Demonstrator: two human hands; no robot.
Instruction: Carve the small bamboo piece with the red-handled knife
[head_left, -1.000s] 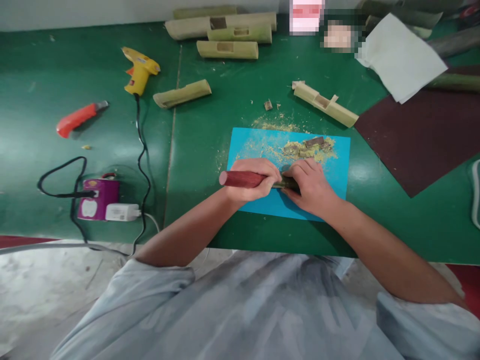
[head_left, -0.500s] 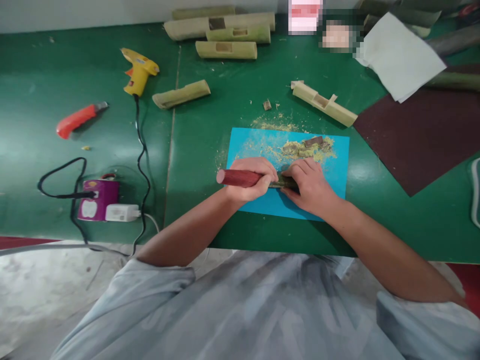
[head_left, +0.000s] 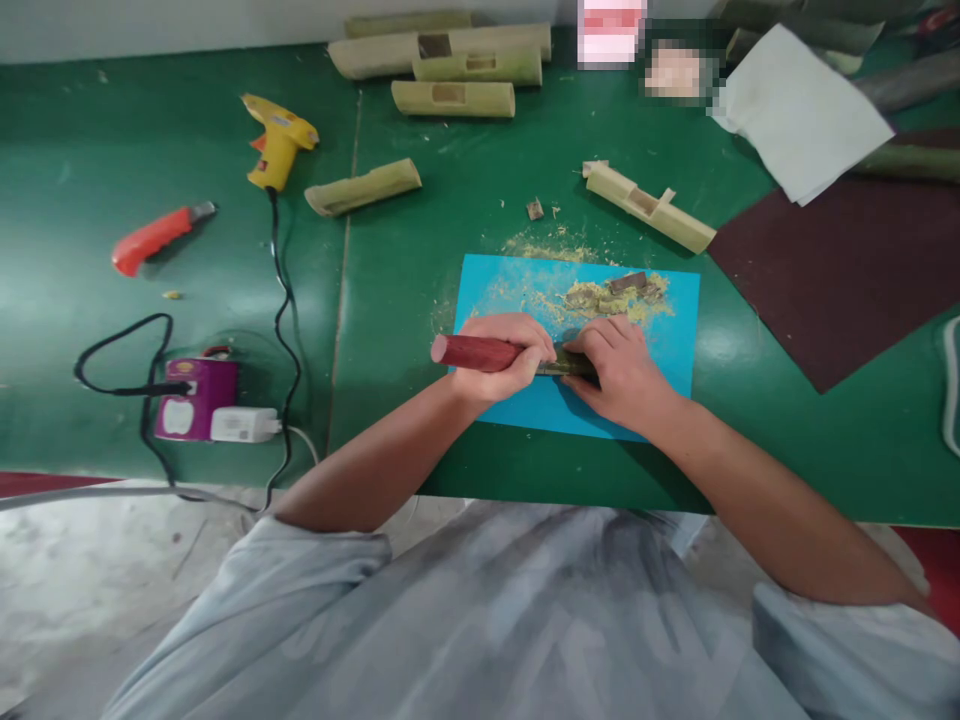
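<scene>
My left hand [head_left: 504, 362] is closed round the red wooden handle [head_left: 469, 352] of a tool that lies pointing right. Its tip is hidden where it meets a small dark green bamboo piece [head_left: 568, 367]. My right hand [head_left: 619, 370] is closed over that piece and presses it onto the blue mat [head_left: 675, 335]. A heap of yellowish shavings and small offcuts [head_left: 611, 292] lies on the mat just beyond both hands.
On the green table [head_left: 90, 140] lie a yellow glue gun [head_left: 279, 140], a red utility knife [head_left: 154, 238], a purple device with white plug [head_left: 196, 398], several cut bamboo tubes [head_left: 450, 60], a notched bamboo strip [head_left: 649, 207], a dark brown sheet [head_left: 840, 270] and white paper [head_left: 799, 110].
My left hand and the red handle have slid a little to the left. The right hand stays on the bamboo piece.
</scene>
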